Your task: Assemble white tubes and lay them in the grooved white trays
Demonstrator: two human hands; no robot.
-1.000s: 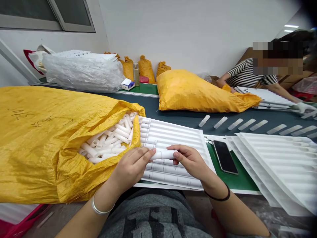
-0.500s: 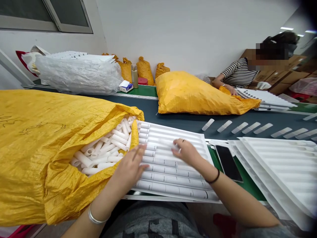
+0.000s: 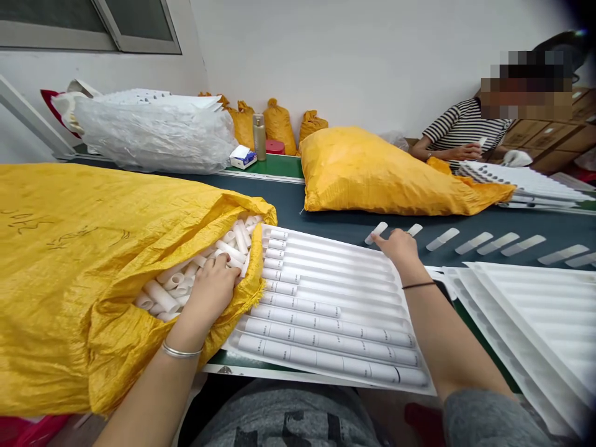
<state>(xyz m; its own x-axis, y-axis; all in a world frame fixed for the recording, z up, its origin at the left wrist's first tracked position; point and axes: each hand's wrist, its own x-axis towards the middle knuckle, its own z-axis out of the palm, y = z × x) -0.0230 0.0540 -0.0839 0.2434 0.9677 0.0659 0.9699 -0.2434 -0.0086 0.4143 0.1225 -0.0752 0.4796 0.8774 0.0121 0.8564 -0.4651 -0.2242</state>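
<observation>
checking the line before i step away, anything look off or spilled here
Nothing spilled. The white tubes stay inside the open yellow sack, where the left hand digs. The tray lies askew across the bench edge, overhanging the lap. The right hand reaches the belt.

You are sitting at a packing line in a small factory or workshop. A dark conveyor belt (image 3: 335,217) runs across in front of you with white caps (image 3: 484,242) spaced along it. Big yellow sacks (image 3: 69,261) of white tubes (image 3: 233,245) and stacks of white moulded trays (image 3: 535,310) crowd the near side. At the far right another worker (image 3: 465,133) sits before what look like cardboard boxes (image 3: 549,139).
</observation>
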